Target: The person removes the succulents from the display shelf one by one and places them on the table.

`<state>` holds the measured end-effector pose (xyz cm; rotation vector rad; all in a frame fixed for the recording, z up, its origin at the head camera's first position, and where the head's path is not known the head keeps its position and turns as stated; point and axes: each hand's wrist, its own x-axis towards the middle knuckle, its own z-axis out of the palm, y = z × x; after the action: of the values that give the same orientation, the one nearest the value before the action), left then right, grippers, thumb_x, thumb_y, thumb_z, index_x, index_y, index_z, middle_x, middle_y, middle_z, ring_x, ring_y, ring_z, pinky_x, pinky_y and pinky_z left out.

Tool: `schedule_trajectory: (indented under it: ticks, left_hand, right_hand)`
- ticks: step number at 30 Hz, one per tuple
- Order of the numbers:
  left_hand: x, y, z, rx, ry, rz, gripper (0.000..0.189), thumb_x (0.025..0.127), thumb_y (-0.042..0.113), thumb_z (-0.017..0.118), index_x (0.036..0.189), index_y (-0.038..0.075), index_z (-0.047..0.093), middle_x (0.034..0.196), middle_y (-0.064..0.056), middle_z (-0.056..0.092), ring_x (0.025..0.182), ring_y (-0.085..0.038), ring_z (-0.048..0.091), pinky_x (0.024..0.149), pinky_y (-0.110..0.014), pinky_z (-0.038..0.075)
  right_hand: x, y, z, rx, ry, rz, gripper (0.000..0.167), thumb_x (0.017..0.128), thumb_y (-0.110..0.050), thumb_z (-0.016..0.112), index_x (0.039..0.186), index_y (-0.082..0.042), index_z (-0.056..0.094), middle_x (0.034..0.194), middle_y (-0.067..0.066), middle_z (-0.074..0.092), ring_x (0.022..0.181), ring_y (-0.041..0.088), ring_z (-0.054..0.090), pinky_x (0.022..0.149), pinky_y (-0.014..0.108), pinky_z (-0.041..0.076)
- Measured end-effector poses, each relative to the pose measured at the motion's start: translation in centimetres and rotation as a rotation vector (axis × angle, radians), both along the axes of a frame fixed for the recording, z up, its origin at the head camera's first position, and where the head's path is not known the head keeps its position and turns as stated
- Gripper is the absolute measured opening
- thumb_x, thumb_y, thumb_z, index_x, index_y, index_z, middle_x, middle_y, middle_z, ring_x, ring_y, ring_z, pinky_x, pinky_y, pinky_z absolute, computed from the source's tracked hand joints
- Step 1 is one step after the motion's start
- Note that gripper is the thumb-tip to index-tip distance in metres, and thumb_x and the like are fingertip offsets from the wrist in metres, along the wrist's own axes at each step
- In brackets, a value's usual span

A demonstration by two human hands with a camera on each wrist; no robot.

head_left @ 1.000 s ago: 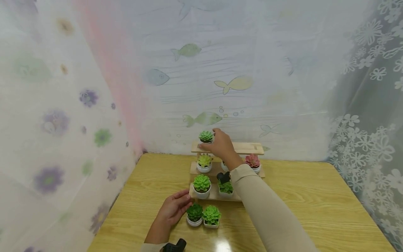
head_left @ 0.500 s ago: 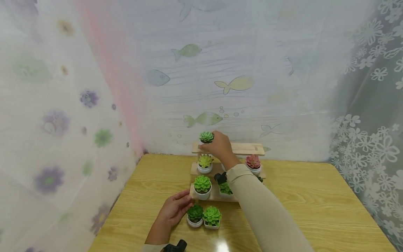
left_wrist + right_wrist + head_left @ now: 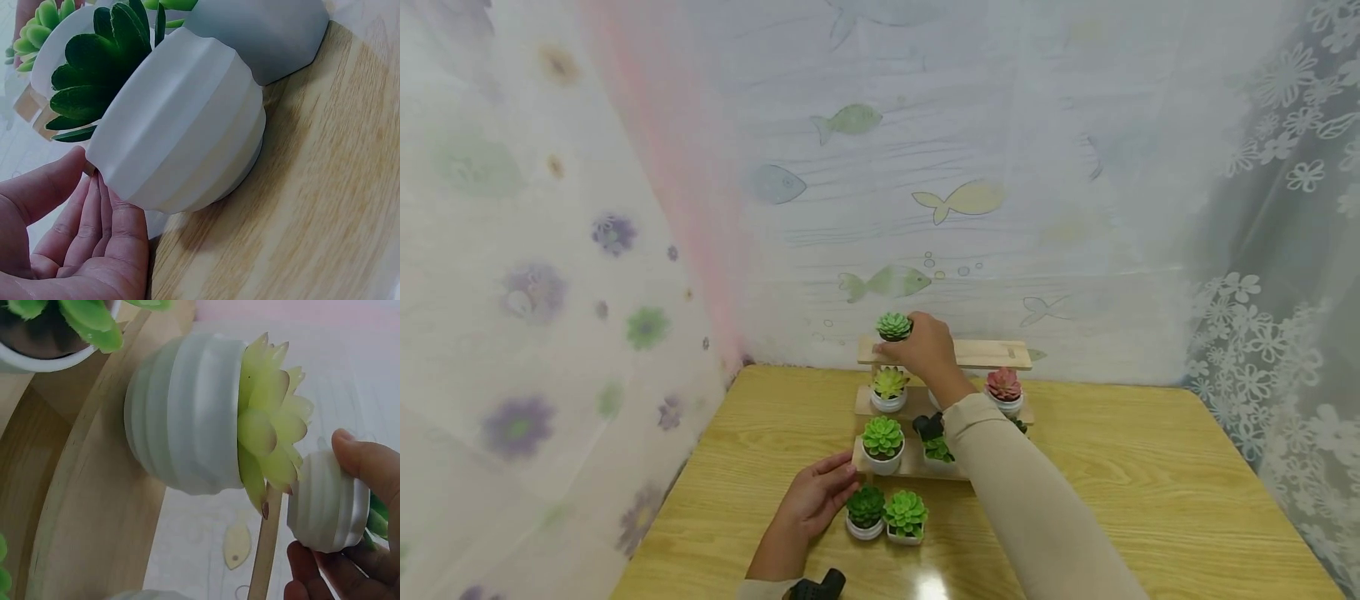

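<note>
On the left of the top board of a tiered wooden plant stand, my right hand grips a small potted succulent with green leaves. Its ribbed white pot sits between thumb and fingers in the right wrist view. My left hand holds the left end of the lowest board, thumb and fingertips meeting at the wood. Right beside those fingers, a dark green succulent in a ribbed white pot stands on the table, next to a bright green succulent in an angular pot.
A yellow-green succulent and a red succulent stand on the middle board. On the lowest board are a light green succulent and another green succulent, partly behind the right wrist. A printed curtain hangs behind the wooden table.
The right hand's fingers have closed in around the potted succulent on the top board, and its forearm has shifted slightly left. The left hand has stayed in place.
</note>
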<state>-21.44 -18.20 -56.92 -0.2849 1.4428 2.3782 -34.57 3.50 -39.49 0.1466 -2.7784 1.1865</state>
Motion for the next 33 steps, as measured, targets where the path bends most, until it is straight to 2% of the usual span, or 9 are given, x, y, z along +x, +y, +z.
schedule_trajectory:
  ticks: [8, 14, 24, 28, 33]
  left_hand:
    - [0.1, 0.4, -0.2, 0.01, 0.014, 0.007, 0.048, 0.099, 0.004, 0.068, 0.143, -0.004, 0.053, 0.106, -0.004, 0.073, 0.099, -0.016, 0.071, 0.09, -0.03, 0.059]
    - [0.0, 0.4, -0.3, 0.008, -0.007, 0.011, 0.047, 0.099, 0.004, 0.068, 0.144, -0.002, 0.054, 0.107, -0.004, 0.073, 0.1, -0.016, 0.072, 0.091, -0.03, 0.059]
    - [-0.1, 0.4, -0.1, 0.013, -0.013, 0.014, 0.049, 0.099, 0.005, 0.069, 0.145, -0.003, 0.052, 0.108, -0.004, 0.074, 0.102, -0.017, 0.072, 0.091, -0.03, 0.059]
    - [0.0, 0.2, 0.0, 0.003, -0.012, 0.016, 0.052, 0.099, 0.005, 0.069, 0.147, -0.004, 0.05, 0.107, -0.005, 0.074, 0.101, -0.017, 0.072, 0.091, -0.03, 0.059]
    - [-0.1, 0.0, 0.0, -0.001, -0.007, 0.018, 0.05, 0.099, 0.005, 0.069, 0.145, -0.004, 0.052, 0.107, -0.005, 0.074, 0.101, -0.017, 0.072, 0.091, -0.03, 0.059]
  right_hand:
    - [1.0, 1.4, 0.1, -0.062, 0.028, 0.006, 0.064, 0.08, -0.049, 0.088, 0.125, -0.011, 0.065, 0.114, 0.008, 0.069, 0.102, 0.029, 0.066, 0.081, 0.048, 0.058]
    - [2.1, 2.2, 0.3, -0.056, 0.036, 0.015, 0.061, 0.079, -0.054, 0.088, 0.12, -0.016, 0.064, 0.108, 0.003, 0.068, 0.092, 0.024, 0.063, 0.071, 0.041, 0.055]
    - [4.6, 3.1, 0.6, -0.113, 0.062, 0.06, 0.052, 0.077, -0.053, 0.09, 0.104, -0.018, 0.062, 0.103, 0.001, 0.067, 0.095, 0.021, 0.066, 0.074, 0.039, 0.057]
    - [5.5, 3.3, 0.3, -0.168, 0.067, 0.076, 0.056, 0.075, -0.054, 0.09, 0.106, -0.018, 0.061, 0.105, 0.0, 0.066, 0.096, 0.019, 0.067, 0.075, 0.039, 0.059]
    - [6.7, 3.6, 0.3, -0.18, 0.088, 0.069, 0.06, 0.072, -0.056, 0.092, 0.111, -0.019, 0.065, 0.112, 0.001, 0.067, 0.1, 0.021, 0.067, 0.078, 0.042, 0.058]
